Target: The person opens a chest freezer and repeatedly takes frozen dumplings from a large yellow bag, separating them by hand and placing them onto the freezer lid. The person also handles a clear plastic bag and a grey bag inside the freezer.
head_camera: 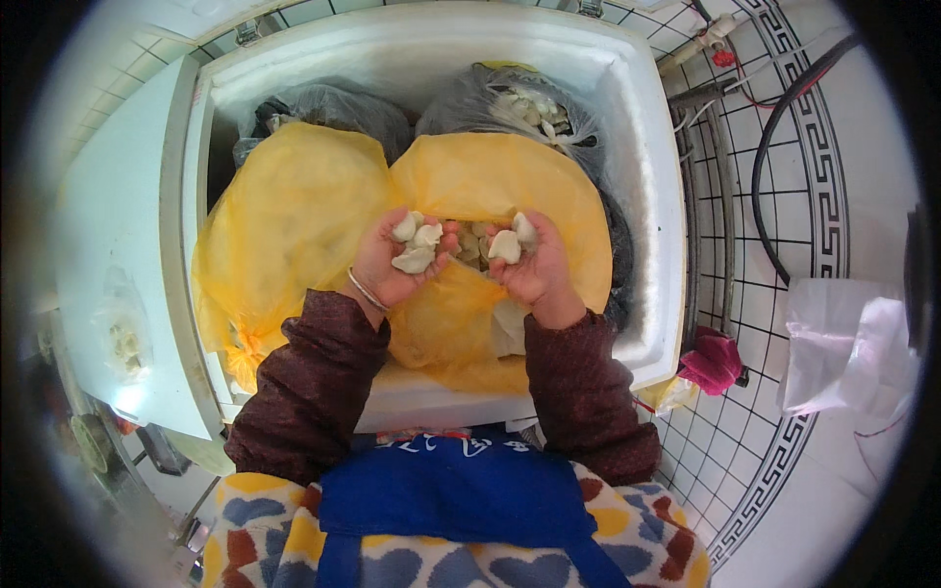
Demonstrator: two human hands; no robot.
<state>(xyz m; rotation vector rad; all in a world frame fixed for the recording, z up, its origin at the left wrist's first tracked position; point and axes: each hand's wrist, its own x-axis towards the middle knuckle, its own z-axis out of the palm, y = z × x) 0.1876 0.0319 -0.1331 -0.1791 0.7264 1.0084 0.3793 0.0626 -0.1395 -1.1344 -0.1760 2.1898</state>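
Several pale dumplings (pixel 416 259) rest in my left hand (pixel 384 266), palm up with the fingers curled around them. In my right hand (pixel 542 270) are at least two more dumplings (pixel 505 246), held between thumb and fingers. Both hands are over the opening of a yellow plastic bag (pixel 507 173). More dumplings (pixel 474 242) show inside it, between my hands. To the left lies a second yellow bag (pixel 294 198), full and knotted at its lower end. Both bags sit in a chest freezer (pixel 639 191) with frosted walls.
Dark translucent bags (pixel 338 110) lie at the freezer's back, one with pale pieces (pixel 540 110) showing. At left, a small clear bag (pixel 126 345) rests on the white lid (pixel 121 242). Pipes, a black hose (pixel 761 169), a magenta cloth (pixel 711 360) and a clear plastic bag (pixel 842 353) are on the right.
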